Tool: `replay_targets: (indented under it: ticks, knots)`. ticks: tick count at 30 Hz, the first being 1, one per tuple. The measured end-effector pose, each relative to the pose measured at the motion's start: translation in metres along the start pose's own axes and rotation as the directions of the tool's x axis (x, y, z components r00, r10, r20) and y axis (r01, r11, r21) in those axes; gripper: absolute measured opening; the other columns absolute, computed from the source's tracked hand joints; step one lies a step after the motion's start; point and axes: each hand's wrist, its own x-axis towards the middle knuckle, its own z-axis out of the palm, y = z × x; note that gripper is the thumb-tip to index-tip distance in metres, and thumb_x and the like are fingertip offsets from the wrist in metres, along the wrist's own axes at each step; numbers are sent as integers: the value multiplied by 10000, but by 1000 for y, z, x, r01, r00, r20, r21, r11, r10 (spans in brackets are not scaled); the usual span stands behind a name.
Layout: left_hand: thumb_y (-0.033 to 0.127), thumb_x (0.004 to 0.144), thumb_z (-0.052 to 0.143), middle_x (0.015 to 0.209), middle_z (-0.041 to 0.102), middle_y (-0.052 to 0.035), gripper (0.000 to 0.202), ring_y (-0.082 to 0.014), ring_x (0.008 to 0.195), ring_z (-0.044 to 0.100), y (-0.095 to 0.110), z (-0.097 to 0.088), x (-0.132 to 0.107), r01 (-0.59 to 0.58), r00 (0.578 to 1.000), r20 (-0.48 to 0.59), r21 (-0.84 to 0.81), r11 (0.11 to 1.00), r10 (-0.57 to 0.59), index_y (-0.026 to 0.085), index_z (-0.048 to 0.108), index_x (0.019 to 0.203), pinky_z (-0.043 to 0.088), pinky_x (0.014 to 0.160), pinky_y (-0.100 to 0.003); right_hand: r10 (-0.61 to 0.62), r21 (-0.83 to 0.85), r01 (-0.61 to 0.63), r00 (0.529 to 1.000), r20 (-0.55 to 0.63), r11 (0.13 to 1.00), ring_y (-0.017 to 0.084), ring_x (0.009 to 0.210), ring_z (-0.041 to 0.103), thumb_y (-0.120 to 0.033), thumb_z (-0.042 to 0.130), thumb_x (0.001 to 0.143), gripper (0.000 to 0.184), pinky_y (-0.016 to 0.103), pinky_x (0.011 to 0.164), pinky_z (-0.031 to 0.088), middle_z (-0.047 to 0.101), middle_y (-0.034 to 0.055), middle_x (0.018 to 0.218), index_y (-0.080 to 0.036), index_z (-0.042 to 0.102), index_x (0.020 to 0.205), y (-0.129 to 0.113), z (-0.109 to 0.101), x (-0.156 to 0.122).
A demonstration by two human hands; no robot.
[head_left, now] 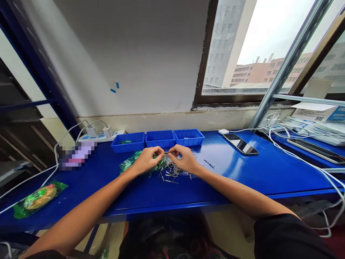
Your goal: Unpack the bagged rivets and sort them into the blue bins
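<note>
My left hand [147, 159] and my right hand [183, 158] meet over the middle of a blue table [242, 172]. Both pinch the ends of a thin metal pin [167, 152] held between them. Just below lies a loose pile of small metal pins [170, 173]. A green plastic bag [129, 162] lies under and beside my left hand. Behind my hands stand three blue trays in a row: left tray [128, 141], middle tray [160, 138], right tray [188, 136].
A phone [240, 144] lies at the right of the table, a second phone [315, 150] further right among white cables [296, 154]. A power strip [101, 136] with chargers sits at the back left. A wrapped snack [39, 198] lies near the front left edge.
</note>
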Motion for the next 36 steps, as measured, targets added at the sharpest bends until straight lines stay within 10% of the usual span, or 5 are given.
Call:
replay_targets:
  ticks: [12,18,30,36]
  knots:
    - [487,864,351,737,633,-69,445,-140,661,560,-1,-4,4,231,967,193,-392,890,-166,157,626,746,385,507,-219,-245,-83,239,967,-70,968,161,764,522,-188,490,838,128,319,699,449,569,44,789,-207,612,873,-4,-7,-1]
    - [384,770,542,661,573,-24,241,-103,576,499,-4,0,4,240,970,146,-459,855,-194,157,577,694,352,476,-196,-321,-159,310,946,-51,937,186,888,490,-145,497,813,187,341,742,459,513,68,944,-235,637,899,-4,-5,-4]
    - [347,736,557,684,540,3,201,-112,620,469,0,-1,3,86,994,-41,-275,958,-101,147,565,718,375,561,-224,13,31,-9,994,-106,999,176,792,557,-214,561,758,190,325,684,450,581,45,819,-188,535,945,2,-3,3]
    - [320,791,513,731,585,-15,186,-127,655,518,0,-1,3,3,997,-70,-101,995,-10,148,577,760,400,574,-232,128,131,-121,991,-43,984,140,673,537,-229,544,762,92,287,612,416,603,19,695,-192,559,679,-5,-6,5]
